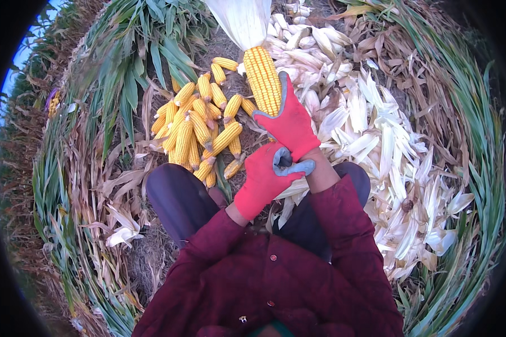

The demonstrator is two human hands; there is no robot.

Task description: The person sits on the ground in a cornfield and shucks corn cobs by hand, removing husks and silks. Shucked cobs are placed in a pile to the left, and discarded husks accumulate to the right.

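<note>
An ear of corn [262, 82] with bared yellow kernels is held up before me. Its pale husk [246, 21] hangs off the far end. My right hand [290, 120], in a red glove with grey palm, grips the ear's near part, thumb on the left and fingers along the right side. Just below, my left hand [267, 175], gloved alike, is curled against the right wrist, a grey fingertip lying across it. A bit of yellow shows between the hands. Whether the left fingers hold anything is hidden.
Husked ears [189, 130] are heaped at front left, beyond my knee [179, 198]. Pale stripped husks [388, 151] spread along the right. Green corn stalks [122, 71] and dry leaves [417, 76] ring the spot. Standing corn [21, 168] rises at far left.
</note>
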